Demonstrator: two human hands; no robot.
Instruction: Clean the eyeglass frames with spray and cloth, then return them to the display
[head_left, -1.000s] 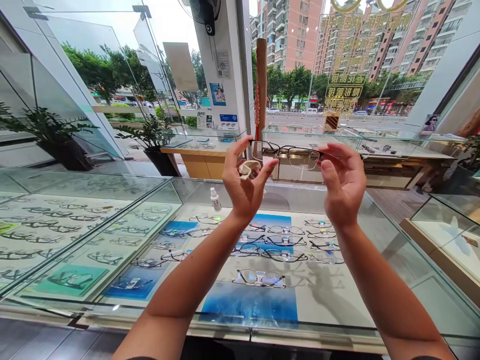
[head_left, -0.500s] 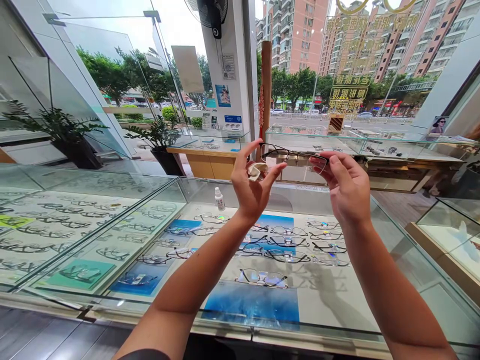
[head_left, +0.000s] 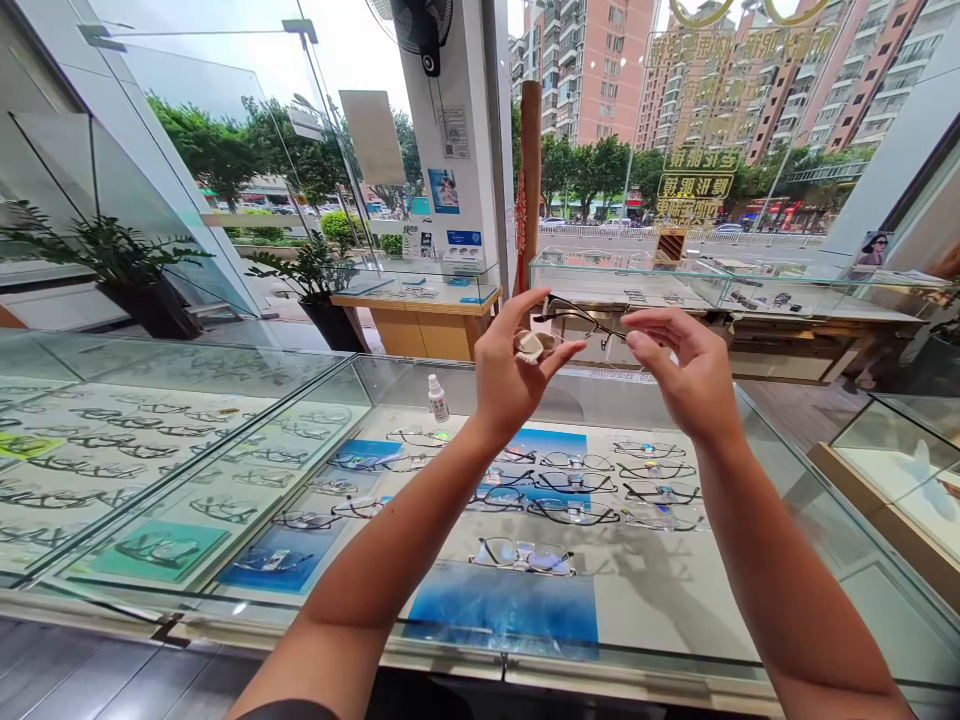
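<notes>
I hold a pair of thin dark-framed glasses (head_left: 581, 321) up between both hands, above a glass display counter (head_left: 787, 520). My left hand (head_left: 514, 375) pinches the left end of the frame and also keeps a small beige cloth (head_left: 529, 346) tucked in its fingers. My right hand (head_left: 686, 375) pinches the right end with thumb and forefinger. The glasses sit tilted, their right side partly behind my fingers.
Under the counter glass lie several rows of glasses (head_left: 570, 490) on white and blue pads. A small white spray bottle (head_left: 437, 398) stands on the counter at the back. More glass cases (head_left: 630, 275) and potted plants (head_left: 319, 285) stand behind, by the shop windows.
Both hands have come lower and closer together with the glasses. The frame has turned from level to tilted, and the camera view has dropped slightly.
</notes>
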